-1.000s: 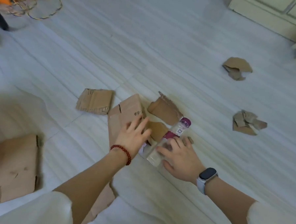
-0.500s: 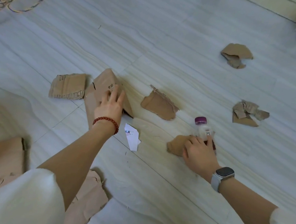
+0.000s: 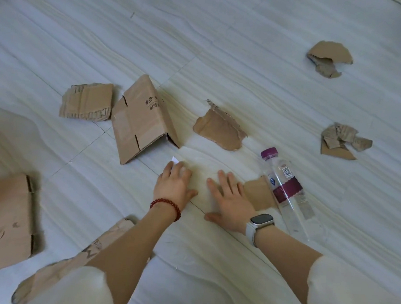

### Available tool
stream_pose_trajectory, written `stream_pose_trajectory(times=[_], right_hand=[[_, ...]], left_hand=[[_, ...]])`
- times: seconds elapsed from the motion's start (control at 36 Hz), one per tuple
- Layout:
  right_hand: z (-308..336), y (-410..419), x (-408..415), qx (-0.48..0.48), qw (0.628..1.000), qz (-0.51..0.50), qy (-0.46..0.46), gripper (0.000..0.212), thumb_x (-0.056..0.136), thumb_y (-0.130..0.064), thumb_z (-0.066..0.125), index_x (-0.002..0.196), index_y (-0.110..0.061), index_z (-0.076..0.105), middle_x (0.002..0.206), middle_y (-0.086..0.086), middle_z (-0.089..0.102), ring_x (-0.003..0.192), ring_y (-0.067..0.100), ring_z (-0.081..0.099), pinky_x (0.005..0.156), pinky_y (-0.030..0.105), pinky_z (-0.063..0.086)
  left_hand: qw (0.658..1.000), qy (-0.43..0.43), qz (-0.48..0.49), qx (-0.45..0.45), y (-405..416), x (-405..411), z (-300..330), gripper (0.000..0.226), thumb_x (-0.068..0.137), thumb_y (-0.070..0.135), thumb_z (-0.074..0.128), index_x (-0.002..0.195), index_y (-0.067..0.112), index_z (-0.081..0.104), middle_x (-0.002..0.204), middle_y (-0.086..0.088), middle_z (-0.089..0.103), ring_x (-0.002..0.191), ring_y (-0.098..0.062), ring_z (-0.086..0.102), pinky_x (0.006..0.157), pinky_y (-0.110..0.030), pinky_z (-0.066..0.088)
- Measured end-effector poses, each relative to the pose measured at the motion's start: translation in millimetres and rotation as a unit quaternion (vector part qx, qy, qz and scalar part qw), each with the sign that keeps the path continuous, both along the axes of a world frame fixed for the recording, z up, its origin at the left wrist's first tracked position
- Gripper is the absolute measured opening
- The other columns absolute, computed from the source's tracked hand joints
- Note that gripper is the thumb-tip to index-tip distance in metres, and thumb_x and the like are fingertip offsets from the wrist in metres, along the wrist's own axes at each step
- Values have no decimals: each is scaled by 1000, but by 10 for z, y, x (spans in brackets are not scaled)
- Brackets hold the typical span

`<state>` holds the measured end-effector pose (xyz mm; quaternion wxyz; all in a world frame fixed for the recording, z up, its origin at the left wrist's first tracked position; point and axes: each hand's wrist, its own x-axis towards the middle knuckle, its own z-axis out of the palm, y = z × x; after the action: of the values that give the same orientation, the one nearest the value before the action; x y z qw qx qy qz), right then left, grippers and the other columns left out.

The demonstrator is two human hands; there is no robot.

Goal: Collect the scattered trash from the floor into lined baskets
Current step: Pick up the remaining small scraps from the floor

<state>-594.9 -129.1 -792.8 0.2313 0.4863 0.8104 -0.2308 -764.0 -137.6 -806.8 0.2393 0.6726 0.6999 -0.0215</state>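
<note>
Two hands are lying low over the pale floor (image 3: 223,60), side by side. The left hand (image 3: 173,187) is covering a white paper scrap (image 3: 175,160), fingers bent over it; whether its grip is pinching it, I cannot tell. The right hand (image 3: 230,203) is spreading flat, holding nothing, touching a small cardboard piece (image 3: 257,194). Just right of that, a plastic bottle (image 3: 285,191) is lying partly over the cardboard.

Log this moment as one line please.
left hand: on white paper scrap | right hand: flat on floor, beside small brown cardboard piece | clear purple-capped plastic bottle: lying free | baskets: unseen
</note>
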Motion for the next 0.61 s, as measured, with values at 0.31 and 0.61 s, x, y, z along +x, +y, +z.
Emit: stream_pose_trajectory(times=[0.31,0.61], right_hand=[[-26,-3,-100,1,999,-47,2,96,82,-46,61,147,-24,-6,153,11,-23,141,35,-19,116,51,1],[333,-196,-537,-36,995,-75,55,47,94,-22,42,139,-13,34,148,10,28,134,30,30,107,40,33]], left_hand=[[998,-9,35,42,-109,-97,49,58,81,-14,41,134,8,36,139,-10,37,127,-26,30,88,-32,48],[961,-202,143,122,-512,-865,1070,25,89,6,53,111,14,63,101,-6,67,72,-16,54,75,-21,45]])
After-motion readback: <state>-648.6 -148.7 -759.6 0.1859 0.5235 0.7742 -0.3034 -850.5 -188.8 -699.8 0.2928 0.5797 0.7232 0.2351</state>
